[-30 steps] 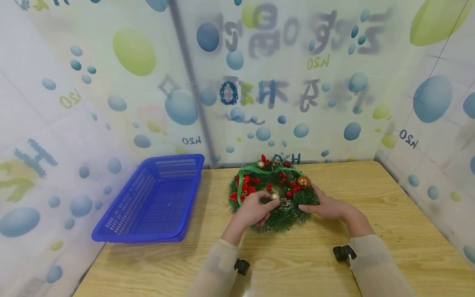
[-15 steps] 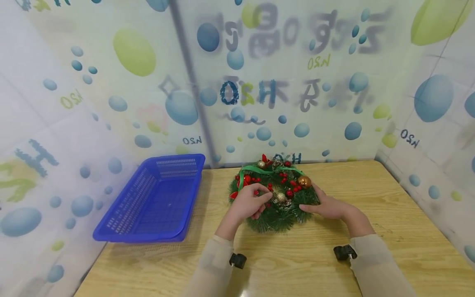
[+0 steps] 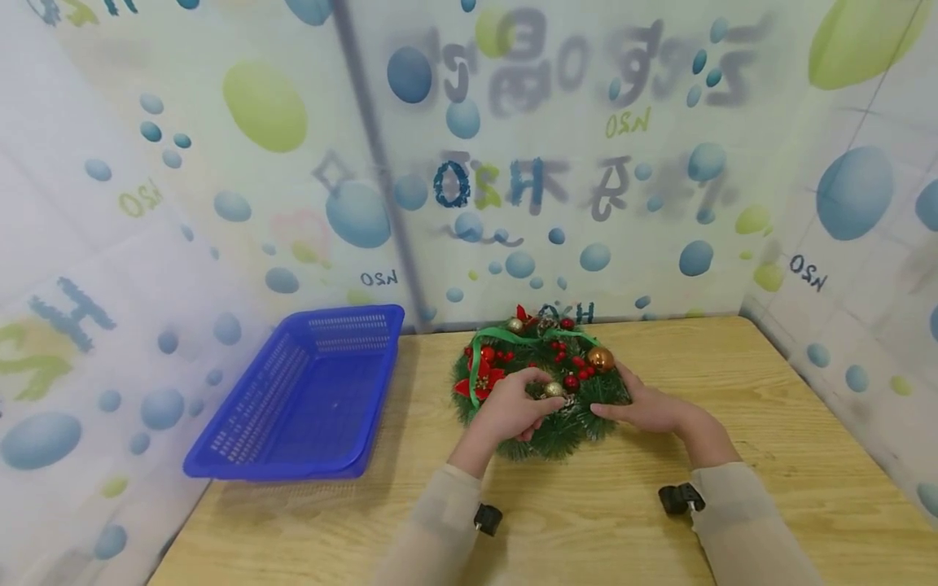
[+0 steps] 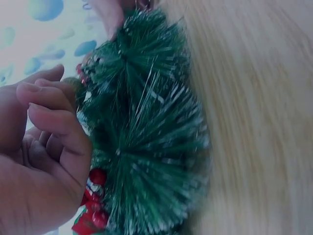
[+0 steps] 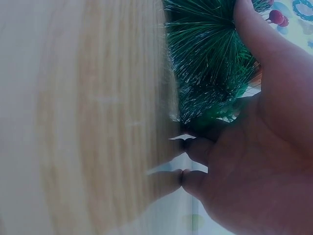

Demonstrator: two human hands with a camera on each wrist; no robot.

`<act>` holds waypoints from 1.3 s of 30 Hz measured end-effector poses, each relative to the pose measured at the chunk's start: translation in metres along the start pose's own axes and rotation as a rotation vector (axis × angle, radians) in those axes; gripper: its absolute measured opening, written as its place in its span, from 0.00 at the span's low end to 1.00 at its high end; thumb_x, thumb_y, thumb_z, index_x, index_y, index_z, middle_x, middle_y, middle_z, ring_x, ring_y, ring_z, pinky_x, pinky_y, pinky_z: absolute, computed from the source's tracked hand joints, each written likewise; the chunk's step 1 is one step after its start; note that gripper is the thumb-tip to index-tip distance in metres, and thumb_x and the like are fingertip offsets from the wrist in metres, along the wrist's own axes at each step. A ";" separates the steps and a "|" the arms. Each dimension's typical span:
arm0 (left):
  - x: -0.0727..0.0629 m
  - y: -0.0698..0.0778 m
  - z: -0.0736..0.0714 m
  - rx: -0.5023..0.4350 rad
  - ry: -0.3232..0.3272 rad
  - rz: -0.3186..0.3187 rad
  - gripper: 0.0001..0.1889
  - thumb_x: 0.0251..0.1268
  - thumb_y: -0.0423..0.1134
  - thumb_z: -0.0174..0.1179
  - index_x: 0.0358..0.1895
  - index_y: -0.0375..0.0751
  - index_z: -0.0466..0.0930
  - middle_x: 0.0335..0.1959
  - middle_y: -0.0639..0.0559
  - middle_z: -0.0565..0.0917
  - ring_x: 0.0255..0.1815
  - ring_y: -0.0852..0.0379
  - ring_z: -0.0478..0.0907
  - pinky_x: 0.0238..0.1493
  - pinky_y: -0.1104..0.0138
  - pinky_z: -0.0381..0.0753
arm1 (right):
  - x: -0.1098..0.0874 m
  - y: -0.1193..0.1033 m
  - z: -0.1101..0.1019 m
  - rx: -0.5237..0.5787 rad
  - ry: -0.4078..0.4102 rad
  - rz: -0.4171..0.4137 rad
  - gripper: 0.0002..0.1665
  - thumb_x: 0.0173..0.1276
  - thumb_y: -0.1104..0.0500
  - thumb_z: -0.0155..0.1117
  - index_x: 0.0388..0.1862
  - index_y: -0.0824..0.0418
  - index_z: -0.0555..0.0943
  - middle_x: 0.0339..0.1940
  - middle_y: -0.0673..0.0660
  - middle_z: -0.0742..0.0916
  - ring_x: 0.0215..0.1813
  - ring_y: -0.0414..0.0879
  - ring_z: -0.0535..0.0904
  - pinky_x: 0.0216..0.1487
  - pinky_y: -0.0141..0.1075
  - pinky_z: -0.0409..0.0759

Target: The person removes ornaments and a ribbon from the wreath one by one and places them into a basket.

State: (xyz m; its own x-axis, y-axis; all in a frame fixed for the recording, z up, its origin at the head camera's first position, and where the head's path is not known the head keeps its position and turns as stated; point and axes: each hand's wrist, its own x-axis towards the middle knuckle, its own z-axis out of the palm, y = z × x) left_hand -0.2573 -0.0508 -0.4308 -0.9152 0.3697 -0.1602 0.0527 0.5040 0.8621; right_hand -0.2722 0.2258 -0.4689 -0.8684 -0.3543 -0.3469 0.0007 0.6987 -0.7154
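Observation:
A green Christmas wreath (image 3: 557, 439) lies on the table, trimmed with red berries, a red poinsettia (image 3: 481, 381), a green ribbon (image 3: 506, 334) and a copper bauble (image 3: 600, 359). My left hand (image 3: 510, 407) reaches over its near left part, thumb and index finger around a gold glitter bauble (image 3: 553, 390). In the left wrist view the fingers (image 4: 58, 120) curl beside the pine tufts, partly covering that bauble. My right hand (image 3: 648, 407) grips the wreath's right side: the thumb (image 5: 259, 29) lies over the tufts, the other fingers at the outer edge.
A blue plastic basket (image 3: 359, 456) with perforated sides stands on the wooden table (image 3: 586, 521) to the left. A patterned curtain (image 3: 476, 268) rises right behind the table's back edge and along both sides.
My left hand drew back left from the gold bauble, then came right again to it. My right hand and the wreath have stayed in place.

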 end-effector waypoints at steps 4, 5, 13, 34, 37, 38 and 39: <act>0.001 0.001 0.003 -0.015 0.014 -0.016 0.22 0.76 0.50 0.67 0.67 0.50 0.78 0.14 0.52 0.76 0.10 0.57 0.67 0.17 0.65 0.69 | 0.001 -0.001 0.001 -0.005 0.001 0.002 0.73 0.76 0.27 0.61 0.88 0.62 0.24 0.87 0.79 0.40 0.84 0.83 0.37 0.77 0.79 0.50; 0.000 0.001 0.004 -0.019 0.015 -0.019 0.22 0.76 0.49 0.67 0.67 0.50 0.78 0.14 0.52 0.76 0.10 0.57 0.67 0.17 0.65 0.68 | 0.001 -0.001 0.001 -0.006 0.001 0.003 0.73 0.76 0.27 0.61 0.87 0.62 0.24 0.87 0.79 0.40 0.84 0.83 0.37 0.77 0.79 0.49; 0.000 0.001 0.001 -0.017 0.019 -0.023 0.21 0.76 0.47 0.67 0.67 0.48 0.79 0.15 0.53 0.76 0.11 0.58 0.68 0.16 0.66 0.69 | 0.000 0.000 -0.001 -0.009 0.005 0.009 0.73 0.76 0.28 0.60 0.87 0.63 0.23 0.86 0.79 0.40 0.84 0.84 0.37 0.77 0.79 0.48; -0.002 0.011 -0.022 -0.157 0.091 0.041 0.18 0.79 0.47 0.65 0.64 0.50 0.76 0.16 0.51 0.77 0.10 0.58 0.64 0.17 0.65 0.68 | -0.002 -0.001 0.000 0.018 0.002 -0.004 0.72 0.77 0.29 0.61 0.87 0.63 0.24 0.87 0.78 0.38 0.85 0.81 0.36 0.79 0.78 0.48; -0.003 0.013 -0.026 -0.172 0.088 0.039 0.18 0.79 0.46 0.65 0.65 0.49 0.76 0.15 0.53 0.75 0.10 0.58 0.63 0.17 0.66 0.66 | -0.002 0.000 0.000 0.024 -0.002 -0.007 0.73 0.76 0.29 0.61 0.87 0.63 0.23 0.86 0.78 0.38 0.84 0.82 0.36 0.78 0.78 0.48; -0.004 0.014 -0.027 -0.175 0.088 0.037 0.18 0.79 0.46 0.65 0.65 0.49 0.76 0.15 0.53 0.74 0.10 0.58 0.62 0.17 0.66 0.65 | -0.002 0.000 0.000 0.027 -0.004 -0.008 0.73 0.76 0.29 0.61 0.87 0.63 0.23 0.86 0.78 0.38 0.84 0.82 0.35 0.78 0.78 0.47; -0.004 0.015 -0.028 -0.176 0.089 0.036 0.19 0.79 0.46 0.65 0.66 0.49 0.76 0.15 0.53 0.74 0.11 0.58 0.61 0.16 0.66 0.65 | -0.002 0.000 0.000 0.030 -0.004 -0.010 0.73 0.76 0.29 0.61 0.87 0.63 0.23 0.86 0.78 0.38 0.84 0.82 0.36 0.78 0.78 0.48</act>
State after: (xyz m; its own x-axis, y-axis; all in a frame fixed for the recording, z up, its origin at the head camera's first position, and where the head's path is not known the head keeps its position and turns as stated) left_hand -0.2636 -0.0665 -0.4036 -0.9462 0.3102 -0.0915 0.0222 0.3446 0.9385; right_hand -0.2705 0.2262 -0.4679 -0.8664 -0.3638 -0.3420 0.0071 0.6760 -0.7369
